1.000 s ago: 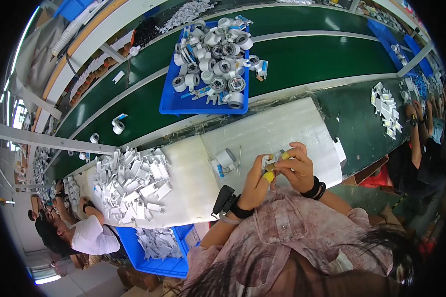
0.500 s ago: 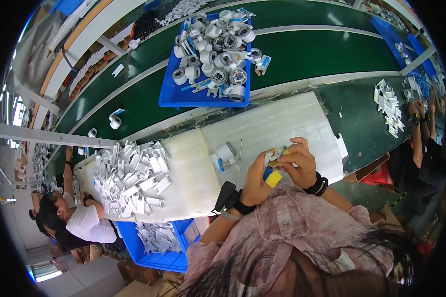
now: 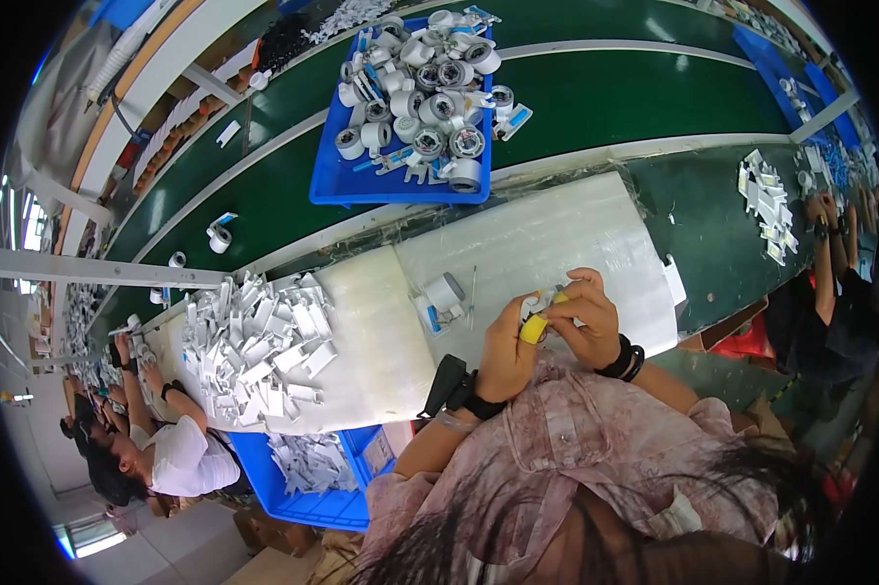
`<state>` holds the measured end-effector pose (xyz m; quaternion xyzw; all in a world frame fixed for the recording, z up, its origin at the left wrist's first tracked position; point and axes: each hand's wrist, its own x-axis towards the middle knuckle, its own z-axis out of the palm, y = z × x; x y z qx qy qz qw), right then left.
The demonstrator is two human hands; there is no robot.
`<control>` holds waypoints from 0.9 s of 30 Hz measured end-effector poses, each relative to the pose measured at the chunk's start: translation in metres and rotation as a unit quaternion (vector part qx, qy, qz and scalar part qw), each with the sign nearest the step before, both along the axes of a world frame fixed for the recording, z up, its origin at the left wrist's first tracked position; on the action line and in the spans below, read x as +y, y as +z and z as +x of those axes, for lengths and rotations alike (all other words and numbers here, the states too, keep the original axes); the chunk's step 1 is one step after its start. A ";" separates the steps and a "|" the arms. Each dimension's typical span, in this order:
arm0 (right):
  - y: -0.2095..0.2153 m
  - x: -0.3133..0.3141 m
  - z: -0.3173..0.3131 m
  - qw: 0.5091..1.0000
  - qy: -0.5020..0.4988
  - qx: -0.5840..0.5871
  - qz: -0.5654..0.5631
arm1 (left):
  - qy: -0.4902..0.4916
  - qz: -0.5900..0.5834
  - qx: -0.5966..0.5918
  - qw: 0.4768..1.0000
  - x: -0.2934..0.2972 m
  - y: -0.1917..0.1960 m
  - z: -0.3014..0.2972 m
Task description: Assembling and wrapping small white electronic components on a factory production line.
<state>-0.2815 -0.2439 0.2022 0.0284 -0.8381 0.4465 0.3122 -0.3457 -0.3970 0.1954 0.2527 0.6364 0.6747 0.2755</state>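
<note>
My left hand [image 3: 506, 353] and my right hand [image 3: 587, 322] meet over the front edge of the white work mat [image 3: 517, 244], fingers closed. Between their fingertips is a small white part [image 3: 531, 306], mostly hidden. A curved yellow piece [image 3: 533, 329] shows just below it, between the hands; its kind is unclear. Left of my hands, a white and grey round housing [image 3: 444, 292] with a flat white and blue bracket lies on the mat. A thin rod-like tool [image 3: 473, 292] lies beside it.
Ahead, a blue bin [image 3: 327, 185] heaped with similar housings stands by the green conveyor belt [image 3: 595, 107]. White parts [image 3: 259, 351] are piled on the left. Below them is a blue bin [image 3: 293, 509] of white pieces. White brackets [image 3: 768, 210] lie right. Co-workers sit at both sides.
The yellow piece between my hands has turned and risen slightly; the blue beside it no longer shows. Small housings on the conveyor have shifted left. The co-worker on the left has moved their arms.
</note>
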 end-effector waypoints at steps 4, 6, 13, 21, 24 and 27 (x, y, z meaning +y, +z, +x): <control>-0.009 -0.003 -0.004 1.000 0.011 -0.015 -0.010 | -0.011 -0.050 0.040 0.998 -0.006 -0.004 -0.011; -0.017 -0.006 -0.008 1.000 0.007 -0.016 0.002 | -0.019 -0.068 0.014 0.997 -0.007 -0.003 -0.016; -0.017 0.003 -0.020 0.995 0.051 -0.089 -0.017 | 0.021 -0.045 -0.126 0.991 -0.030 -0.016 -0.037; -0.070 0.083 -0.080 0.984 0.002 -0.150 -0.093 | 0.165 -0.133 -0.034 0.977 -0.090 -0.040 -0.112; -0.093 0.120 -0.126 0.988 -0.002 -0.151 -0.040 | 0.228 -0.158 0.008 0.961 -0.109 -0.045 -0.159; -0.102 0.152 -0.183 0.985 -0.049 -0.159 0.043 | 0.312 -0.097 -0.020 0.945 -0.117 -0.040 -0.217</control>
